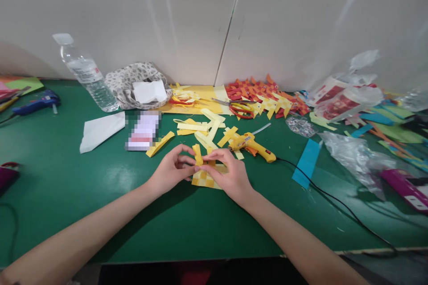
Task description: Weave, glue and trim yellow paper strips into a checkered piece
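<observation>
1. At the centre of the green surface [67, 178], a woven paper patch [204, 179] lies flat, directly under both hands.
2. Left hand [169, 170]: the fingers are closed in a narrow pinch on a yellow strip [198, 155] that stands up from the top edge of the patch.
3. Right hand [230, 176]: the fingers meet the left ones and pinch the top edge of the patch, with the palm resting over its right side.
4. Progress, as judged: the patch already shows a tight checkerboard in two yellows. The upright strip and other ends are not yet folded in or trimmed, so the edge looks unfinished.
5. Materials: the strips are flat, matte, stiff paper with straight-cut sides.
6. Loose yellow strips [200, 127] lie scattered just beyond the hands.
7. A yellow glue gun [252, 146] with a black cord lies near the right hand, apart from the patch.
8. Red-handled scissors [239, 109] lie farther back, beside a pile of finished woven pieces [264, 93] in red, orange and yellow.
9. A clear, ribbed plastic water bottle [88, 75] stands at the rear left. Crinkled transparent plastic bags [357, 156] lie at the right.
</observation>
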A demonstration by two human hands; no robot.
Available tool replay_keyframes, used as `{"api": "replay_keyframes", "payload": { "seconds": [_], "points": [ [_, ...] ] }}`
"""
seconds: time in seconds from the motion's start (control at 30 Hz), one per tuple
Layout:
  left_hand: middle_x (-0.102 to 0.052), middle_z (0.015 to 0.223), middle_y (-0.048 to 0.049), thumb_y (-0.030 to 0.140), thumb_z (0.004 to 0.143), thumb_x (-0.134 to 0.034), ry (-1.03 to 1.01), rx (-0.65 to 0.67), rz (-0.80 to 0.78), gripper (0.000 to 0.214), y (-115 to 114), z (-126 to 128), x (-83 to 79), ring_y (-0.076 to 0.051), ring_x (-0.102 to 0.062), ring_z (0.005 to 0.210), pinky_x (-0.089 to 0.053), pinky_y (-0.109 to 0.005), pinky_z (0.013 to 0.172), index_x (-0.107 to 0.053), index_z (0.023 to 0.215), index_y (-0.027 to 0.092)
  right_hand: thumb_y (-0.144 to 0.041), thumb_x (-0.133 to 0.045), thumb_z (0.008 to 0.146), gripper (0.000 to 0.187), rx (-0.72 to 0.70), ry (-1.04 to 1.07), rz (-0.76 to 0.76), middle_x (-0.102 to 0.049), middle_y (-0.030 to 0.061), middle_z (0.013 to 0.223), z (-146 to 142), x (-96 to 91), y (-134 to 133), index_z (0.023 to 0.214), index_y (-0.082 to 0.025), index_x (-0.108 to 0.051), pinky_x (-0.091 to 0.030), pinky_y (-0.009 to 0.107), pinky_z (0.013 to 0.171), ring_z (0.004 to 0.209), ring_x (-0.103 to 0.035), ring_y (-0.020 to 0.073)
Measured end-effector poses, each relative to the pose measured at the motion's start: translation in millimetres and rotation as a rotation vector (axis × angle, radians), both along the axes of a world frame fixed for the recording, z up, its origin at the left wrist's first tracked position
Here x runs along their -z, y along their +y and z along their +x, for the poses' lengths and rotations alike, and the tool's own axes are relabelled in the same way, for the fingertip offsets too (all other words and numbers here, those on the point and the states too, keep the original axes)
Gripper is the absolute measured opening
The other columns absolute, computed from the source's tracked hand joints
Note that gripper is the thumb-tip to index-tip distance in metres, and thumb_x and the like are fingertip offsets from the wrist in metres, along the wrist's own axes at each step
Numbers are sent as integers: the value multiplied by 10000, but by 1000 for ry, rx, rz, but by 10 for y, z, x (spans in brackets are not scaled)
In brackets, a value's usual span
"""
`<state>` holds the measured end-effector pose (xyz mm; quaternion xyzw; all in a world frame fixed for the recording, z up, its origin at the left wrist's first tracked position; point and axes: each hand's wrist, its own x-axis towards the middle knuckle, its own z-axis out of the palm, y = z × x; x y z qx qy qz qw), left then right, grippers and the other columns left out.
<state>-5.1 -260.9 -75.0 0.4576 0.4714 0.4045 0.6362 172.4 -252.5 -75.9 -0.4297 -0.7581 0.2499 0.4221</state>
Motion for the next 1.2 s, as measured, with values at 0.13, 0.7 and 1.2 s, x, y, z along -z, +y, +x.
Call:
{"api": "replay_keyframes", "payload": {
  "seconds": [0.13,0.7,1.2],
  "points": [
    [-661,731,22,285,661,-750,-11,12,18,382,-6,18,23,-77,-587,528,-495,-183,474,-467,901,194,-231,-715,720,234,37,28,64,-683,-31,734,-17,24,12,827,-240,-506,-553,335,784,702,-690,156],
    [-622,740,29,264,651,-769,-80,-176,95,355,46,-43,42,-77,-575,655,-479,-167,565,-572,935,181,-194,-595,836,126,267,397,204,-660,-10,786,222,-99,166,905,-223,-494,-490,387,856,756,-667,143],
    [-589,602,65,397,703,-720,-124,-290,51,300,53,-111,-19,-70,-578,553,-544,-180,559,-530,810,190,-476,-544,830,518,-21,116,10,-603,109,1177,254,-124,115,1262,-227,-406,-424,461,958,1107,-562,246]
  ]
}}
